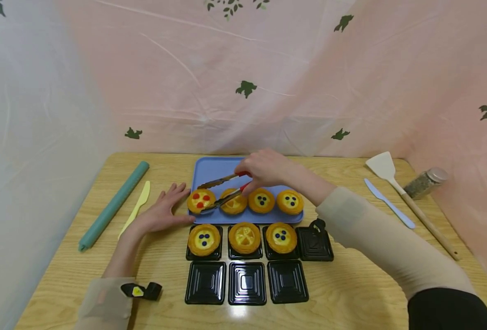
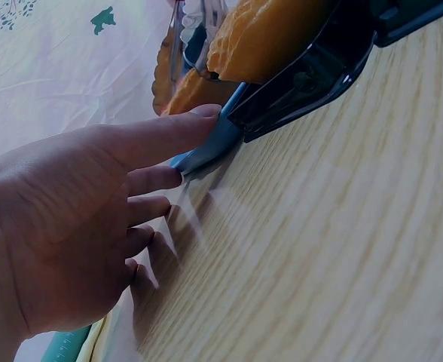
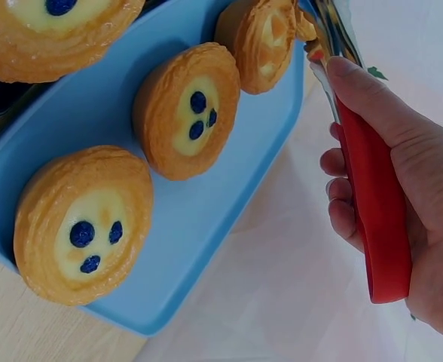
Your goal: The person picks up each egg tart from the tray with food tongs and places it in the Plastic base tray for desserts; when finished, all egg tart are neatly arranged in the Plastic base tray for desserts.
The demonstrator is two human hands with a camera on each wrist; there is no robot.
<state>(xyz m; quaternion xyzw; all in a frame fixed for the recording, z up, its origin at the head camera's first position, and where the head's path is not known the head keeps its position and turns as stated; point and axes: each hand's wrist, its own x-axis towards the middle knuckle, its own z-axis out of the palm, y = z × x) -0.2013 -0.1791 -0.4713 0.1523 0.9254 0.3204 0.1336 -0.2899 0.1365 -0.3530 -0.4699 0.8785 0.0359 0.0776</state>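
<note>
The right hand [image 1: 264,168] is gripping red-handled tongs [image 1: 222,190], their tips straddling the red-dotted tart [image 1: 201,200] at the tray's [image 1: 214,167] left end. The left hand [image 1: 161,211] is lying flat, fingers straight, touching the tray's left edge. Bare table [image 1: 169,169] is lying beyond it.

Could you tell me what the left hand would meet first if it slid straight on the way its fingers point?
The left hand lies flat, its fingertips already touching the blue tray at its near-left corner; beyond that, probably the red-dotted tart.
</note>
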